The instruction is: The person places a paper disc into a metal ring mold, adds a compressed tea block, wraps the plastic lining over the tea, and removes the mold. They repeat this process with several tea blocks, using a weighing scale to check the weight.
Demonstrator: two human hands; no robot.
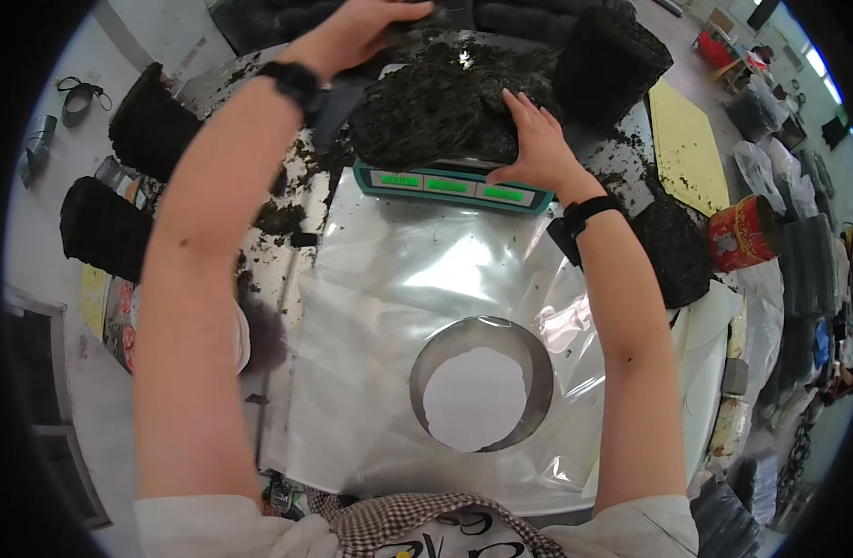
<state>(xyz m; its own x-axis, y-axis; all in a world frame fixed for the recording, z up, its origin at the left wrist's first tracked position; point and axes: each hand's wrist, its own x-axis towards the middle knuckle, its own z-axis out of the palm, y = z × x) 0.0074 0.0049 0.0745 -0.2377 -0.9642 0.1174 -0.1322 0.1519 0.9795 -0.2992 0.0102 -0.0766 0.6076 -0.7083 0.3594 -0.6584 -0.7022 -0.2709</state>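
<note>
A digital weighing scale (454, 187) with three green displays sits on the table in front of me, bearing a large dark mass of crumbly, fibrous material (419, 115). My right hand (538, 143) lies against the right side of this mass and the scale's edge, fingers spread. Beyond the scale, at the top of the view, is my left hand (370, 31), blurred. Some dark material shows at its fingertips, but whether it grips any is unclear. Closer to me, a metal ring (542, 380) surrounds a white paper disc (475, 399) on a shiny clear plastic sheet (370, 279).
Dark molded blocks stand at the back right (611, 70), right (670, 251) and left (151, 125), (105, 227). Near the right edge are a red tin (743, 234) and a yellow sheet (688, 146). Loose dark crumbs (280, 217) litter the table. Bagged goods (806, 265) line the right side.
</note>
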